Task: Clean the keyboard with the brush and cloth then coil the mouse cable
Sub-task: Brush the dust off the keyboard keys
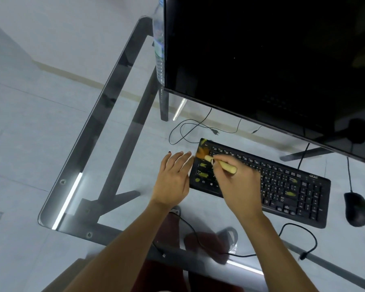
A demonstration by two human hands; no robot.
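Brushing is in hand: the right hand (238, 186) grips the brush (219, 164) at the keyboard (282, 186)'s far-left corner, the left hand (173, 178) rests flat beside it, fingers straight; remaining yellow smears likely need sweeping next, rightward.

A computer workstation — glass desk (97, 114), monitor (272, 60), keyboard (282, 186), mouse (356, 209).

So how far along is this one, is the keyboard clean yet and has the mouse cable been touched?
Nothing looks finished. In hand: the right hand holds the brush with its bristles on the top left corner of the keyboard, while the left hand rests flat beside it. Yellowish specks still sit on several keys. Left: more brushing, wiping with a cloth, which is not in view, and coiling the mouse cable, still loose by the mouse.
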